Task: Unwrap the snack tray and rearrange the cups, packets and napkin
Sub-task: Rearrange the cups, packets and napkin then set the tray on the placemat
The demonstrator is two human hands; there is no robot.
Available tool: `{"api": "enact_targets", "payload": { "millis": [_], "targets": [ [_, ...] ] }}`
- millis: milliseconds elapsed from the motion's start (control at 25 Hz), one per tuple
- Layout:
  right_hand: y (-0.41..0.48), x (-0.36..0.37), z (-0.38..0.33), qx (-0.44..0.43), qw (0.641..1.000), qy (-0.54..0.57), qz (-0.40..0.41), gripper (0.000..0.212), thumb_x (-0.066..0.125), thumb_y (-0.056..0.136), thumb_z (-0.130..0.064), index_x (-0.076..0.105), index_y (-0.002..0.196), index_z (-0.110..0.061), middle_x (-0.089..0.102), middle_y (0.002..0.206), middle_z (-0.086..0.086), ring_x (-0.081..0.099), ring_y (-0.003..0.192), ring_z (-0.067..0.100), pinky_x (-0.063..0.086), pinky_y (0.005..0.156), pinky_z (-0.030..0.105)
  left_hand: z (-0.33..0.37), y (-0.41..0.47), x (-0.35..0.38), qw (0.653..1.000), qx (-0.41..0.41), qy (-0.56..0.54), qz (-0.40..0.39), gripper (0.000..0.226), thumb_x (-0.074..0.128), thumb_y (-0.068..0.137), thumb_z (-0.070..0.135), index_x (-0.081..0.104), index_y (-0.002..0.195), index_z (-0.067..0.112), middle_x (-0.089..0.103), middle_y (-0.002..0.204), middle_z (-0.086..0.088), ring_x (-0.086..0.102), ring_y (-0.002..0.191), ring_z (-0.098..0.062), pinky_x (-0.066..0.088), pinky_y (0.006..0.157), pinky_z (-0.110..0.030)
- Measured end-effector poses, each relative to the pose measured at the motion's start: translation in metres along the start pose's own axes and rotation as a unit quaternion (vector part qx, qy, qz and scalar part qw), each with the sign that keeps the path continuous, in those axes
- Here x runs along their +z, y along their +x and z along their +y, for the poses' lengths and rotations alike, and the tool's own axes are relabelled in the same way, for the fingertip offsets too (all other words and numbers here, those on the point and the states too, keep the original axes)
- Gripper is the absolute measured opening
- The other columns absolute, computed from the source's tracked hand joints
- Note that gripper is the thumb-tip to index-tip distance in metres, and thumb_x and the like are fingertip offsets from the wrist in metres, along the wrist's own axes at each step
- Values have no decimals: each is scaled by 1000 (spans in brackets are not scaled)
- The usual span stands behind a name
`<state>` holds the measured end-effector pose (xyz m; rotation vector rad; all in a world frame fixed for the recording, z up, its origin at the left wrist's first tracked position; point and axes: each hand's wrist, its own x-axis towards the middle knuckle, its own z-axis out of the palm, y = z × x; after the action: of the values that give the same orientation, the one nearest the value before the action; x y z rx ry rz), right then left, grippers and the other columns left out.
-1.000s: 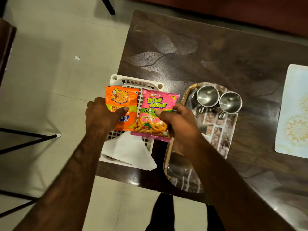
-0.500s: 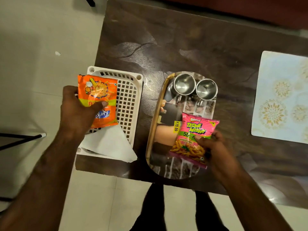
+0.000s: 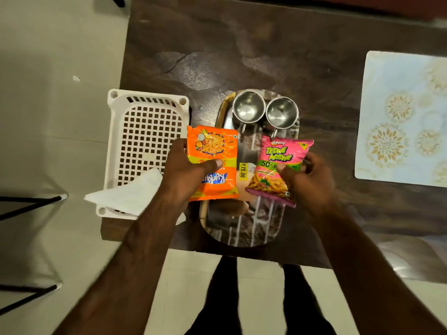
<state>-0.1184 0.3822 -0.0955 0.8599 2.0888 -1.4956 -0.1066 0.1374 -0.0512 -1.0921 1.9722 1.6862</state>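
Observation:
My left hand (image 3: 186, 175) grips an orange snack packet (image 3: 214, 151) over the left side of the oval printed tray (image 3: 244, 228). My right hand (image 3: 307, 180) holds a pink snack packet (image 3: 283, 160) over the tray's right side. Two steel cups (image 3: 248, 108) (image 3: 281, 113) stand side by side at the tray's far end. A white napkin (image 3: 125, 194) lies at the near end of the white perforated basket (image 3: 145, 131), to the left of the tray. My left forearm covers part of the napkin.
The dark wooden table (image 3: 242, 44) ends just left of the basket and near my legs. A pale patterned placemat (image 3: 401, 117) lies at the right. Black metal legs (image 3: 31, 201) stand on the tiled floor at the left.
My left hand has carried the orange packet from over the basket rightward to over the tray. My right hand still holds the pink packet on the tray's right side.

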Motion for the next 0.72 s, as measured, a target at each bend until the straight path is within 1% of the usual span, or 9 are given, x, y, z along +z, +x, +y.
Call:
{"api": "enact_targets", "payload": {
  "millis": [120,200,280,360,400,480,520,600,720],
  "targets": [
    [10,-2,-5,9,999,-34,-6,52,90,82,-20,67,129,-15,81,96,8,80,76,17,68,77,46,-1,-2,4,1000,-2,-7,-10,46,87,72,9,55,101,26,65,91,15,66,73,2,49,50,-7],
    [14,-4,-7,5,998,-57,-3,62,92,72,-35,66,127,-21,82,100,5,81,85,22,68,84,53,-4,-4,5,1000,-1,-13,-17,42,86,73,7,56,92,30,66,89,15,68,67,2,51,52,-9],
    [4,-11,-13,-62,989,-126,49,59,84,68,-44,62,120,-30,75,101,-7,77,95,24,64,91,51,-6,-8,7,999,-3,-32,-19,39,85,73,7,61,93,30,71,90,13,72,68,2,55,56,-14],
    [-14,-19,-17,-146,968,-167,120,37,74,81,-29,60,115,-34,64,93,-12,71,93,28,60,88,48,-10,-12,9,998,-14,-64,-23,38,84,74,6,67,103,24,76,94,6,75,77,-6,60,63,-23],
    [-22,-21,-17,-161,970,-142,116,29,69,87,-20,60,108,-37,64,88,-10,72,88,30,60,84,47,-11,-14,10,996,-20,-83,-32,39,83,75,5,68,109,20,77,98,1,76,82,-12,62,67,-28],
    [-35,-16,-19,-120,988,-93,32,27,67,93,-13,63,98,-40,69,78,-4,76,82,32,64,80,48,-13,-18,15,987,-33,-150,-54,42,78,79,2,67,119,11,77,105,-7,76,90,-23,62,71,-38],
    [-41,-11,-17,-81,993,-81,-20,28,72,93,-15,64,100,-40,72,79,0,78,82,30,65,83,52,-12,-20,18,976,-46,-206,-63,41,74,82,0,66,121,8,77,107,-10,76,91,-26,61,69,-39],
    [-50,-3,-16,-3,992,-60,-109,36,83,90,-17,62,116,-30,78,95,8,77,87,27,63,90,57,-10,-23,23,942,-83,-316,-77,36,67,86,-2,66,121,6,75,112,-14,75,92,-28,61,68,-41],
    [-61,7,-18,51,985,-4,-162,48,85,88,-13,61,130,-13,79,110,20,77,92,30,63,83,49,-10,-26,26,911,-115,-385,-88,29,65,87,-1,67,115,8,73,115,-18,73,99,-33,61,78,-51]
  ]
}}
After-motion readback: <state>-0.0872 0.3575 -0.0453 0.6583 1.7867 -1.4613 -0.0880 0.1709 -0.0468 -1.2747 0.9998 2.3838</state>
